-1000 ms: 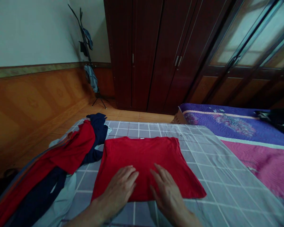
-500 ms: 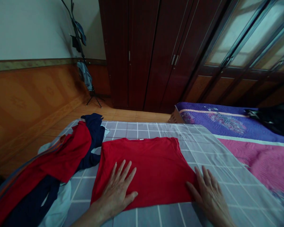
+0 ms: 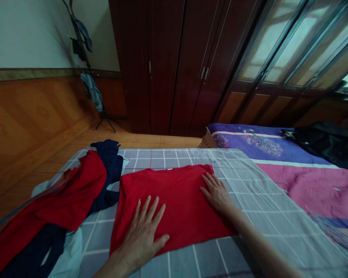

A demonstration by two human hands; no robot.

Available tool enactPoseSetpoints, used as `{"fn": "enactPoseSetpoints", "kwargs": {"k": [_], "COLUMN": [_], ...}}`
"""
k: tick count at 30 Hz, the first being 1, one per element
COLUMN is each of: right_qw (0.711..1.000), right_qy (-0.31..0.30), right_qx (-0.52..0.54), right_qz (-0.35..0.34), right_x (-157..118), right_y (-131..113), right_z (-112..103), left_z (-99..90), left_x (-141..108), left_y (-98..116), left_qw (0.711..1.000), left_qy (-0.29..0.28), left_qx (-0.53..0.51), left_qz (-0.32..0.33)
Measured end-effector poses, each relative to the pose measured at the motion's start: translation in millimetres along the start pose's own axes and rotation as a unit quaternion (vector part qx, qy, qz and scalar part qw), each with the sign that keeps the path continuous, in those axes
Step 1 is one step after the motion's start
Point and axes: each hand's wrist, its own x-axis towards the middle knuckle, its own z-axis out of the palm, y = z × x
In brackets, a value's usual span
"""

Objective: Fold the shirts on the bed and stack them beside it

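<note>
A red T-shirt (image 3: 176,208) lies spread out, roughly rectangular, on a grey checked sheet (image 3: 220,255). Its neckline, with a small white label, faces away from me. My left hand (image 3: 145,227) rests palm down on the shirt's near left part, fingers spread. Toward the far right corner of the shirt, my right hand (image 3: 219,195) lies flat with its fingers stretched out, touching the cloth. Neither hand grips anything. The shirt's near right corner is partly hidden by my right forearm.
At the left lies a heap of clothes, red (image 3: 75,193) and navy (image 3: 110,162) pieces among them. A purple and pink bedspread (image 3: 295,181) with a black garment (image 3: 327,143) is at the right. Behind stand a dark wardrobe (image 3: 165,77) and a coat stand (image 3: 84,50).
My right hand has moved from the shirt's near right edge up to its far right corner. My left hand stays in place. The view has turned slightly to the right.
</note>
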Motion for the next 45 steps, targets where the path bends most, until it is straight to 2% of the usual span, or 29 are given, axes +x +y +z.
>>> {"fn": "enactPoseSetpoints", "kwargs": {"k": [2, 4, 6, 8, 9, 10, 11, 14, 17, 19, 22, 23, 24, 28, 31, 35, 37, 42, 45], "right_qw": [0.999, 0.999, 0.997, 0.974, 0.962, 0.958, 0.962, 0.992, 0.999, 0.998, 0.982, 0.978, 0.978, 0.995, 0.996, 0.999, 0.999, 0.986, 0.987], "right_qy": [0.024, 0.036, 0.016, -0.042, -0.067, -0.084, -0.089, -0.057, -0.024, -0.027, -0.069, -0.076, -0.077, -0.043, -0.042, -0.021, -0.014, -0.060, -0.055], "right_qx": [-0.015, -0.007, 0.029, 0.073, 0.084, 0.085, 0.079, 0.046, 0.027, 0.028, 0.050, 0.054, 0.053, 0.035, 0.032, 0.028, 0.030, 0.064, 0.069], "right_qz": [0.042, 0.020, -0.076, -0.210, -0.251, -0.262, -0.244, -0.106, -0.031, -0.048, -0.168, -0.187, -0.185, -0.084, -0.077, -0.041, -0.036, -0.142, -0.131], "right_x": [1.4, -8.7, -22.2, -27.8, -25.1, -18.5, -8.5, 27.2, 40.9, 32.0, 14.3, 12.6, 13.9, 36.1, 50.9, 58.6, 54.1, 19.3, 1.2], "right_y": [-2.4, -27.9, -64.0, -92.7, -99.5, -100.3, -95.5, -63.8, -48.8, -58.5, -80.1, -83.6, -84.1, -68.5, -61.5, -73.8, -88.0, -121.1, -123.6], "right_z": [-0.4, -0.4, 0.6, 1.6, 1.6, 1.1, 0.1, -5.2, -8.2, -6.0, 0.4, 2.0, 3.1, 4.2, 5.3, 5.8, 4.4, 3.7, 9.4], "left_z": [-2.1, -1.5, 0.9, 3.5, 4.4, 5.0, 5.2, 4.8, 4.7, 5.3, 6.1, 6.0, 5.7, 3.4, 1.9, 0.9, 0.5, -1.3, -3.5], "left_x": [-0.8, -1.5, -1.8, -1.6, -1.4, -1.2, -1.1, -1.1, -1.3, -1.1, -0.4, -0.2, 0.1, 0.3, -0.5, -1.4, -1.4, -0.8, -1.1], "left_y": [1.4, 1.6, 0.9, 0.1, -0.3, -0.6, -0.9, -1.4, -1.9, -2.2, -2.5, -2.4, -2.3, -0.7, 0.7, 1.1, 0.8, 2.1, 4.1], "left_qw": [1.000, 1.000, 1.000, 1.000, 1.000, 1.000, 1.000, 1.000, 1.000, 1.000, 1.000, 1.000, 1.000, 1.000, 1.000, 1.000, 1.000, 0.999, 1.000], "left_qy": [-0.009, -0.010, -0.003, 0.003, 0.003, 0.001, 0.000, -0.001, -0.004, -0.005, -0.002, -0.002, -0.003, -0.010, -0.017, -0.013, -0.018, -0.026, -0.028], "left_qx": [0.005, 0.007, 0.012, 0.020, 0.024, 0.026, 0.027, 0.025, 0.018, 0.014, 0.013, 0.014, 0.014, 0.011, 0.009, 0.009, 0.009, 0.000, -0.004], "left_qz": [-0.008, -0.007, -0.004, -0.005, -0.006, -0.006, -0.007, -0.005, -0.004, -0.005, -0.006, -0.006, -0.006, -0.012, -0.014, -0.015, -0.014, -0.018, -0.014]}}
